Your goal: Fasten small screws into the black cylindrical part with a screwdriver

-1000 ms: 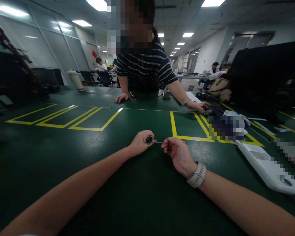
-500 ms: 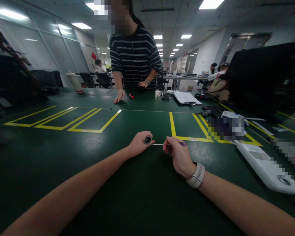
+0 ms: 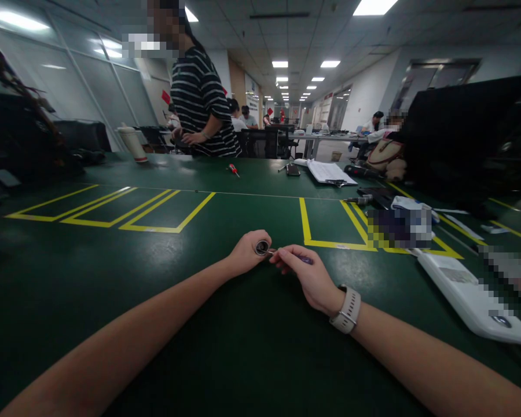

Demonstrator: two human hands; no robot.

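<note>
My left hand (image 3: 245, 255) is closed around a short round piece (image 3: 261, 248) with a metal rim and a dark hollow end facing me; the rest of it is hidden in my fingers. Between the fingertips of my right hand (image 3: 306, 269) is a thin metal-shafted tool with a purple handle (image 3: 306, 260), which looks like a small screwdriver. Its tip is at the hollow end of the round piece; how deep it reaches I cannot tell. Both hands are close together over the green tabletop (image 3: 226, 324).
Yellow tape outlines (image 3: 151, 229) mark the table. Beyond them lies a red screwdriver (image 3: 233, 169). A clipboard with papers (image 3: 327, 172) and a white device (image 3: 473, 295) are on the right, a cup (image 3: 132, 143) at the far left. A person in a striped top (image 3: 204, 104) stands across the table.
My right hand has moved left, bringing the tool's tip from beside the round piece to its hollow end. The person opposite has lifted a hand off the table and turned, shifting left.
</note>
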